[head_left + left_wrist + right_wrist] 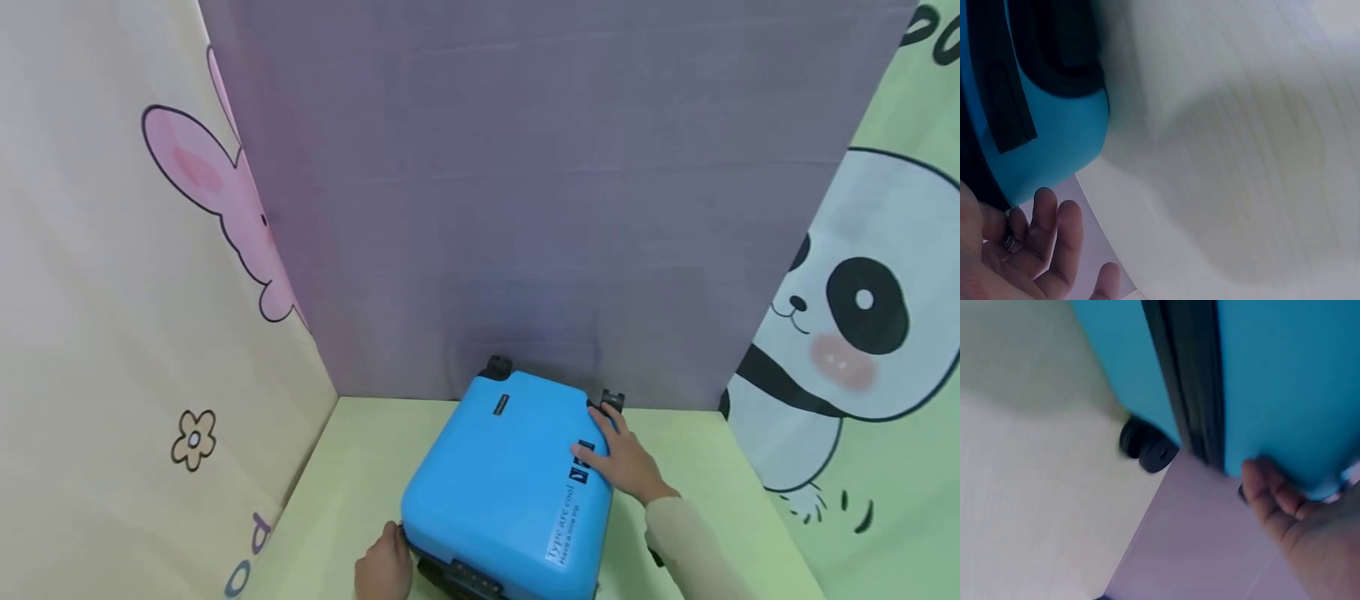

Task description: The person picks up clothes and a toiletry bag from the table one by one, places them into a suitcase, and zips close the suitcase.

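A bright blue hard-shell suitcase (502, 475) lies flat, its wheels toward the back wall and its black handle (472, 579) toward the front. At its front left corner, my left hand (385, 562) pinches a small zipper pull (1010, 240) between thumb and finger, the other fingers loosely bent. My right hand (626, 458) rests with spread fingers on the right edge of the shell, close to the rear right wheel (613, 400). A black zipper band (1194, 381) runs along the suitcase's side in the right wrist view.
The suitcase lies on a pale yellow-green surface (360, 467). Close behind it rises a grey-purple back wall (525, 208). Printed side panels stand left and right, one with a pink rabbit (217, 192), the other with a panda (885, 317).
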The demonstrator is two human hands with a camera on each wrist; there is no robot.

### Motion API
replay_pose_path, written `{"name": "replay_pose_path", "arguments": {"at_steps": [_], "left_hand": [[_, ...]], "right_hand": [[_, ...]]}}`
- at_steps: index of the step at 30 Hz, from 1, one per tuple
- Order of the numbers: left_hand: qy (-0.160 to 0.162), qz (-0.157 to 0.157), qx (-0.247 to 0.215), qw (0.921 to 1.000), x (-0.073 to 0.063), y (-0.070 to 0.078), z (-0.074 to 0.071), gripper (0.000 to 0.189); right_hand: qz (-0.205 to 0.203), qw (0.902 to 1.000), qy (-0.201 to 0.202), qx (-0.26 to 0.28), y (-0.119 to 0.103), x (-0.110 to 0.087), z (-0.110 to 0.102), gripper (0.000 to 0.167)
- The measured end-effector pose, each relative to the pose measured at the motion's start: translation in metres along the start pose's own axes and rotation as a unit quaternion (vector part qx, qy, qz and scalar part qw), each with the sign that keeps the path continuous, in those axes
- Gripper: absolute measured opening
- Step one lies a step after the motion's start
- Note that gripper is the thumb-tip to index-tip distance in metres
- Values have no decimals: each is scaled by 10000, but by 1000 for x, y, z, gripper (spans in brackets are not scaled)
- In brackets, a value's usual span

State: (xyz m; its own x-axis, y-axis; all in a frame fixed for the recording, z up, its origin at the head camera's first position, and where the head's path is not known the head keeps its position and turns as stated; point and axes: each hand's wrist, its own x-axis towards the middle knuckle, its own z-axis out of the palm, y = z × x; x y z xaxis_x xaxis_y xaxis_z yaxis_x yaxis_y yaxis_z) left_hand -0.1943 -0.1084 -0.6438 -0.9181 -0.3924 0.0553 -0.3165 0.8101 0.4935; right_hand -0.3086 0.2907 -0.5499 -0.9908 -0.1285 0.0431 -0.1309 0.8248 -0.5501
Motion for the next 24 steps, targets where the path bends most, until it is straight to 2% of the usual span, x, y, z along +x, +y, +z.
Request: {"name": "replay_pose_path", "arguments": {"at_steps": [6,11,17,21,24], "left_hand": [[-86,-64,82,9999,-2,2,0,31],[-94,-62,103,9999,0,4,2,30],[-2,-13,188,9998,15,7,0,30],[-22,282,170,9995,34,12,-2,28],[-41,517,57,9986,49,17,0,30]], "right_hand": [[184,9995,-197,149,10,20,-8,99],[414,9984,-14,392,18,20,0,98],[631,9974,303,168,18,-1,5,100],[845,9956,409,-34,14,-23,0,101],[1002,9945,276,-113,15,-40,-7,101]]}}
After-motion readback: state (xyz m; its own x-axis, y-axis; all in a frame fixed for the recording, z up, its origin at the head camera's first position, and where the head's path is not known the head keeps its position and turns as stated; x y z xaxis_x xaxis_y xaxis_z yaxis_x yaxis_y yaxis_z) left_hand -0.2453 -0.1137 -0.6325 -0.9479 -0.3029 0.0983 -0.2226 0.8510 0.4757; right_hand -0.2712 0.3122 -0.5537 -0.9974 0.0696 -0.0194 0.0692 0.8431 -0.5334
